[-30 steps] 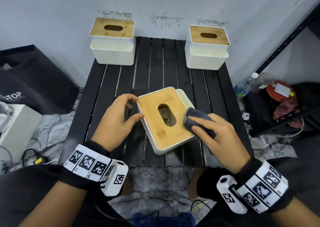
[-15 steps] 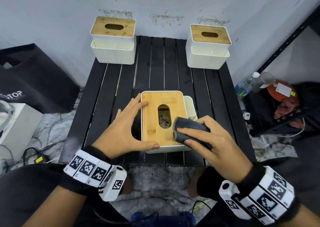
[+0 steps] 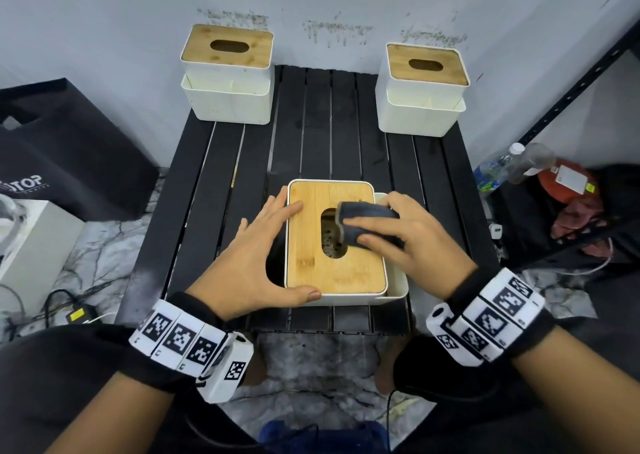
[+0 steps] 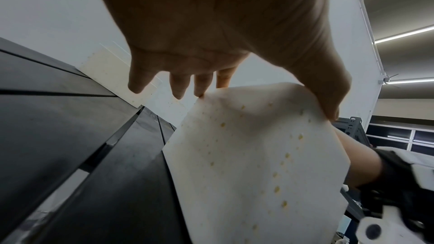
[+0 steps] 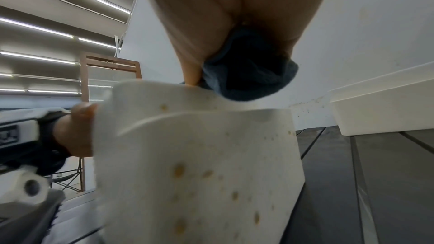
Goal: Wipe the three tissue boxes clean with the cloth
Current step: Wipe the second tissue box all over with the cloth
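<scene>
I have the near tissue box [image 3: 336, 242] at the centre of the head view, standing on the black slatted surface [image 3: 318, 124] close to its near edge, so both hands reach it without stretching. My left hand [image 3: 258, 259] lies spread along the box's left side, fingers straight against the lid edge and thumb along the near wall; I judge this braces the box so it will not slide under the rubbing. My right hand [image 3: 398, 235] pinches the dark cloth [image 3: 363, 223] folded into a pad, pressed on the bamboo lid just right of the oval slot, which gives a firm wiping face. In the right wrist view the white wall [image 5: 199, 173] shows yellowish spots, so the sides look unwiped. The other two boxes wait at upper left [image 3: 228, 75] and upper right [image 3: 424, 89], against the wall, well apart from this one.
</scene>
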